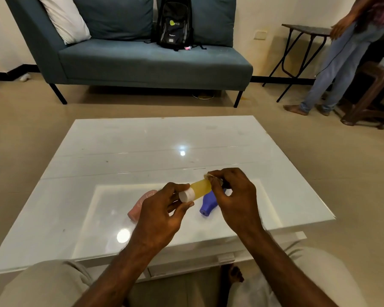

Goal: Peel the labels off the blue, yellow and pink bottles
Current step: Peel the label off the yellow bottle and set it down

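A low, rectangular white table with a glossy glass top (124, 151) carries the things, standing on a beige tiled floor (319, 165). Two items lie directly on it, both on their sides near the front middle — a soft pink plastic bottle (139, 207) to the left and a blue-violet plastic bottle (207, 203) to the right, its narrow neck pointing toward the near edge. They lie apart. Ceiling lights reflect as bright spots on the surface.
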